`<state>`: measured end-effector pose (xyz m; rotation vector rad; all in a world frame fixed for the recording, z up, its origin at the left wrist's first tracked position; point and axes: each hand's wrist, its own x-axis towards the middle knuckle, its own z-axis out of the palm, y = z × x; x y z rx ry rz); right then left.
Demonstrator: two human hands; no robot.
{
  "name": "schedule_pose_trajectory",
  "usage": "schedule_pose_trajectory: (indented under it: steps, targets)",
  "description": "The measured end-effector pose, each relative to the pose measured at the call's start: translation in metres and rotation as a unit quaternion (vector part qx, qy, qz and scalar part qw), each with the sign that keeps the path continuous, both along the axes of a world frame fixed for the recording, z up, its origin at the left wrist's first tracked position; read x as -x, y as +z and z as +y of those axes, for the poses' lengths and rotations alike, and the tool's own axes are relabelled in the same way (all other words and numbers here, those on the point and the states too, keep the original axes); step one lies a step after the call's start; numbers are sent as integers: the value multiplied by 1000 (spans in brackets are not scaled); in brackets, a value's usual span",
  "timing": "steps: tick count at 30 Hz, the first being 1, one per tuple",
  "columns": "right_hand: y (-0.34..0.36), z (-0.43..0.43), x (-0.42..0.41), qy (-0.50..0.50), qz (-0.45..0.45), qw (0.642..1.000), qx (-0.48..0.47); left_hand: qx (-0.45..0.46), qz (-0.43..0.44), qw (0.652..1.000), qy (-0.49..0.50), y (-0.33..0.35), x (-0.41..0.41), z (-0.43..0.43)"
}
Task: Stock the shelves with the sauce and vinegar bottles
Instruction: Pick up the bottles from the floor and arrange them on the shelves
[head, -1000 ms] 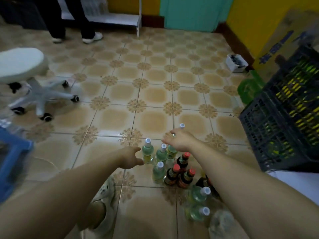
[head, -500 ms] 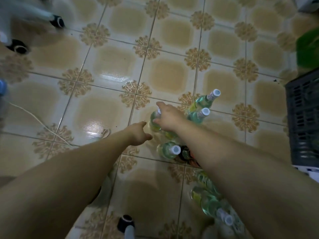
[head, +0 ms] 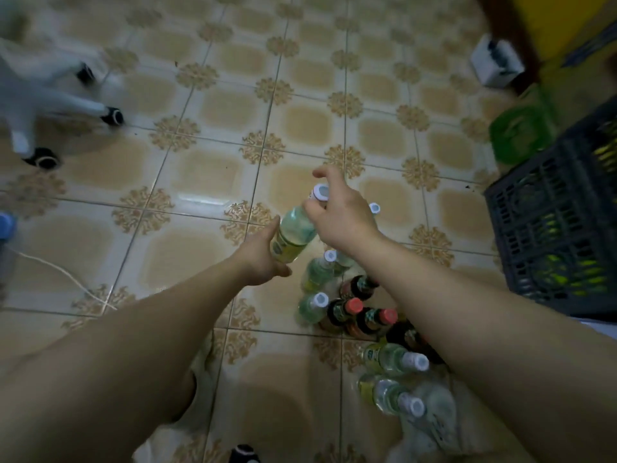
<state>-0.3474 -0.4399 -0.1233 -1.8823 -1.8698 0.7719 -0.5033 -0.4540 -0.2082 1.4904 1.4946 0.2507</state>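
Head view. The left hand point(head: 263, 259) held the lower body of a clear bottle point(head: 295, 230); its grip was moderately wide, with the thumb under the base and the fingers along the far side. The right hand point(head: 344, 222) pinched the bottle's neck in a narrow grip just below the white cap point(head: 321, 192), the index finger raised clear of it. The bottle was tilted, cap pointing away, and held off the tiled floor point(head: 213, 168) just beyond the standing cluster. It was transparent plastic with pale liquid and a yellow-green label whose writing was too blurred to read. On the floor stood more white-capped bottles point(head: 314, 305) and dark, red-capped bottles point(head: 354, 309) with illegible labels, closely packed; two white-capped ones point(head: 390, 357) lay on their sides nearer the person. A dark lattice-walled plastic crate point(head: 547, 235) stood to the right. The tiles were glossy beige with brown floral corners.
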Motion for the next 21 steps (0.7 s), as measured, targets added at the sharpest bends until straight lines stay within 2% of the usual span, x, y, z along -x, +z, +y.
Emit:
schedule_pose_trajectory:
  steps: [5,10,12,14,18,21]
  targets:
    - [106,-36,-13,-91,176,974,-111,-98,-108,989,-14,95,-1,-19]
    - [210,-78,-31,-155,265,915,-263,-210,-172,960,-63,197,-20,-59]
    - [250,-96,-41,-176,275,888,-323,-233,-237,941,-64,235,-39,-82]
    - [286,-119,-55,-180,270,879,-350,-259,-296,918,-57,268,-61,-106]
    - [334,-181,-91,-152,171,927,-296,-291,-380,875,-68,327,-111,-157]
    - [357,-232,-124,-179,188,915,-310,-296,-410,855,-119,359,-149,-191]
